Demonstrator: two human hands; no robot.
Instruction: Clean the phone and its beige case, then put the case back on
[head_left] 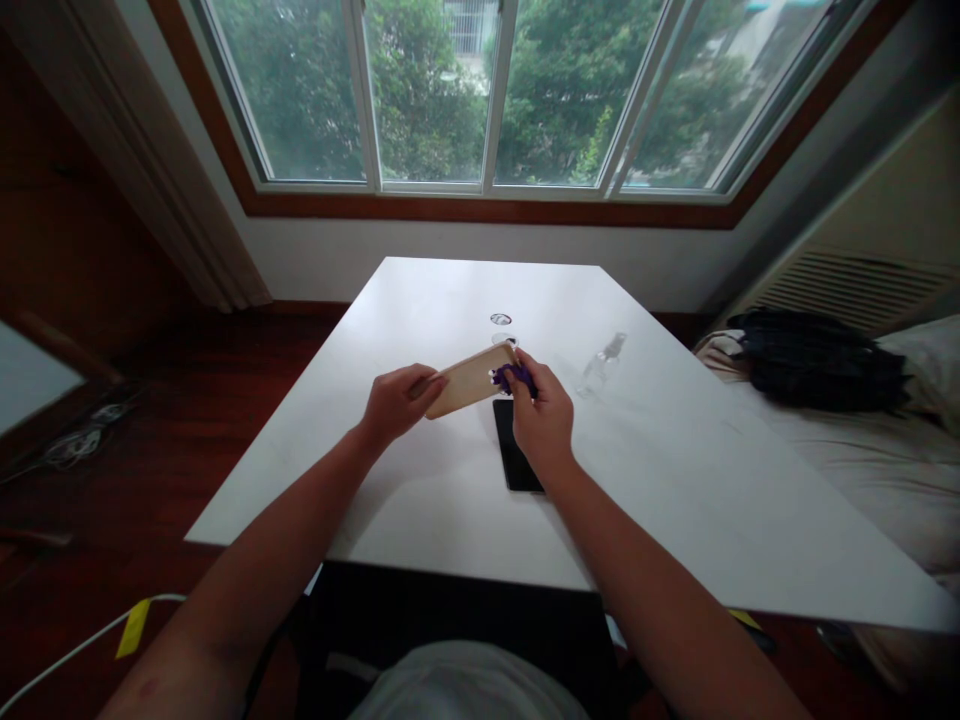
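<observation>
Above the middle of the white rectangular table (675, 480), the left hand (394, 400) pinches one end of a flat tan rectangular slab (471, 380) while the right hand (544, 420) presses a small purple cloth (513, 376) against its other end. Held by its edge only, the slab could slip and drop onto the black flat phone (512, 450) lying just beneath. I count one slab, one cloth, one phone, and one small clear spray bottle (602, 362) lying near the right hand.

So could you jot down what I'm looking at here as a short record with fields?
Setting: white table under a window
Left hand: grips one end of a tan flat slab, tilted above the table
Right hand: presses a purple cloth against the slab's other end
Beneath the hands: black phone lying flat
Farther back: clear spray bottle on its side, small round item
Right side: bed with dark clothing
</observation>
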